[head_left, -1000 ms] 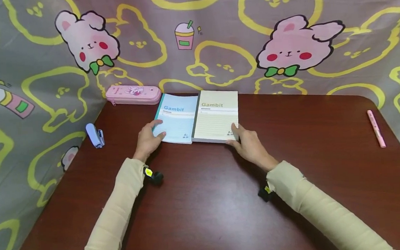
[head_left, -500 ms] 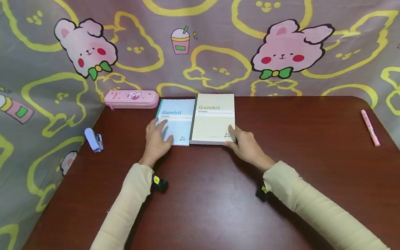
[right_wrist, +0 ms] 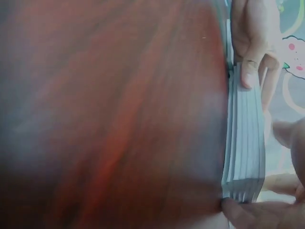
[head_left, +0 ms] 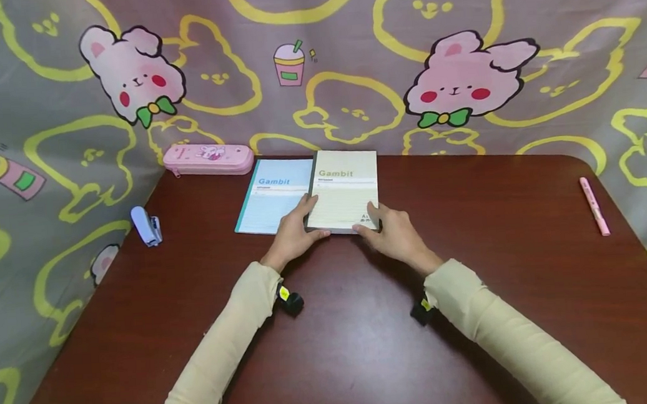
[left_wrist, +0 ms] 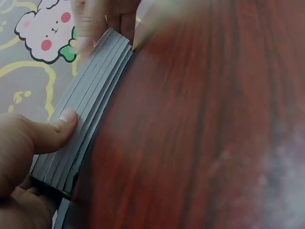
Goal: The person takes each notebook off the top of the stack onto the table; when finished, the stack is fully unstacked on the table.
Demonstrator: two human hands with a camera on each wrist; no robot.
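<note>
A stack of several cream notebooks [head_left: 343, 191] lies toward the back of the table, its page edges [left_wrist: 88, 105] facing me in the left wrist view. My left hand [head_left: 290, 232] grips the stack's near left corner, thumb against the near edges and fingers along the left side. At the near right corner, my right hand [head_left: 398, 233] holds the same stack, with its thumb [right_wrist: 236, 212] low by the edges in the right wrist view. A blue notebook [head_left: 269, 199] lies just left of the stack, partly hidden by my left hand.
A pink pencil case [head_left: 208, 159] stands at the back left, near the patterned curtain [head_left: 347, 50]. Along the table's left edge sits a light blue stapler [head_left: 146, 226]. A pink marker [head_left: 594, 206] lies near the right edge of the brown table [head_left: 356, 350].
My left hand has left the blue notebook's left edge and moved right to the cream stack's left corner. The right hand stays at the stack's right corner.
</note>
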